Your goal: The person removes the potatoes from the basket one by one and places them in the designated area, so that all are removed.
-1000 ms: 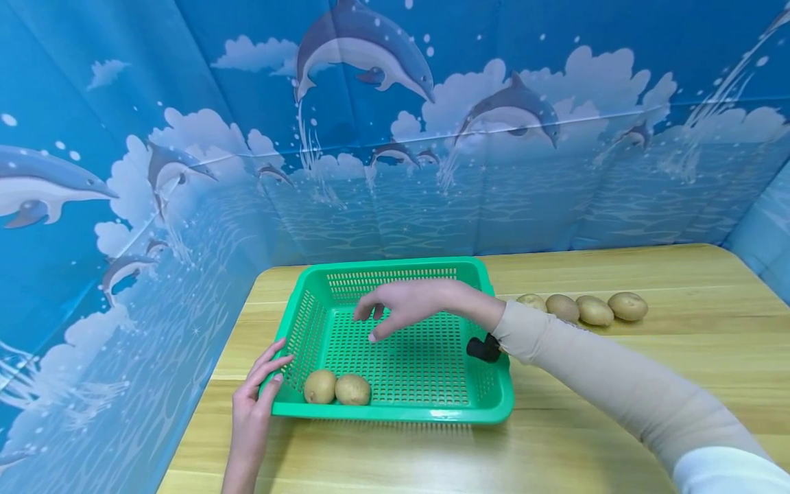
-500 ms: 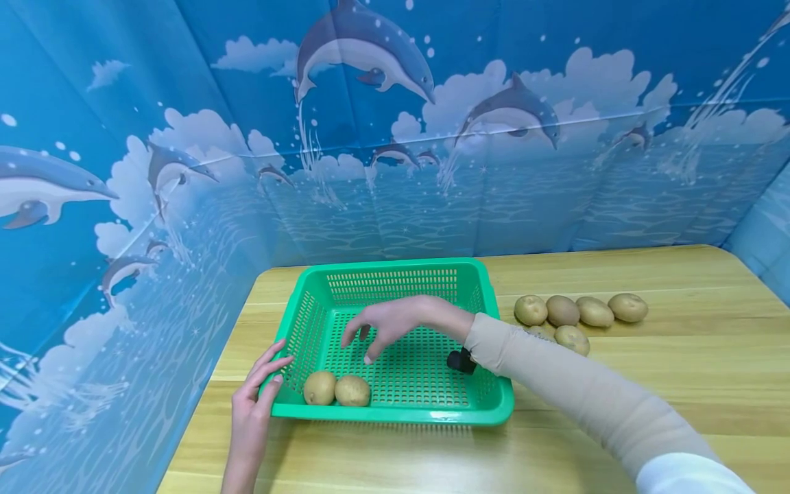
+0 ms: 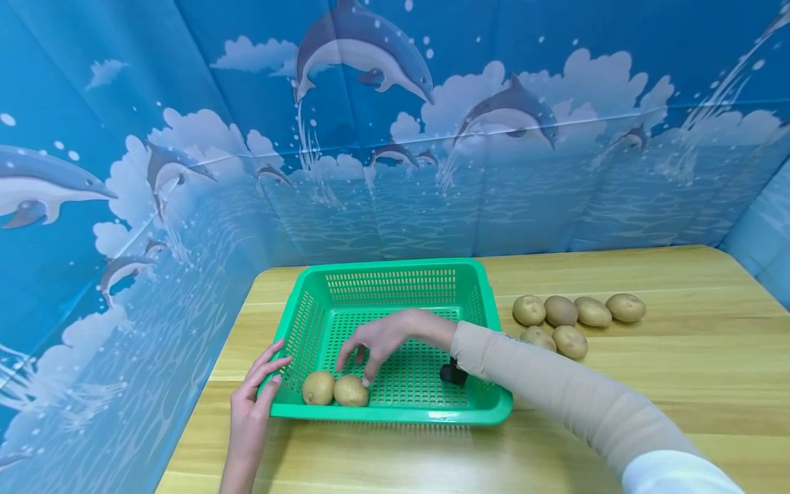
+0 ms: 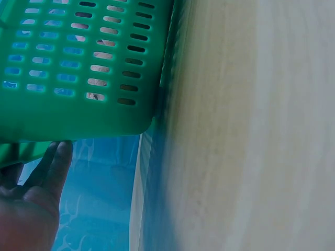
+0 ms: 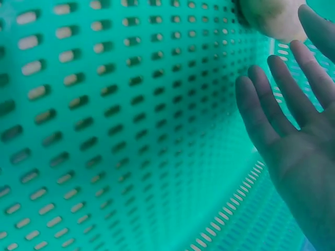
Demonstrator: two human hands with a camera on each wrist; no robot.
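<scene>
Two potatoes lie side by side in the near left corner of a green slotted plastic basket (image 3: 444, 414): a left potato (image 3: 318, 389) and a right potato (image 3: 351, 392). Over the right one reaches my right hand (image 3: 384, 337), fingers spread and pointing down, thumb tip at the potato's right edge. From the right wrist, a potato (image 5: 272, 18) shows just beyond the parted fingertips, and the palm holds nothing. My left hand (image 3: 252, 401) rests at the basket's left rim with its fingers extended; the left wrist view shows these fingers (image 4: 58, 167) straight against the rim.
Several loose potatoes (image 3: 561, 311) lie on the wooden table (image 3: 691, 357) right of the basket, in two rows. A blue dolphin-print curtain (image 3: 395, 199) stands behind and at both sides. The right forearm's beige sleeve (image 3: 549, 384) crosses the basket's right rim.
My right hand has moved down and toward the near left corner, from over the basket's middle to the right potato. More loose potatoes show beyond the sleeve. The left hand stays at the rim.
</scene>
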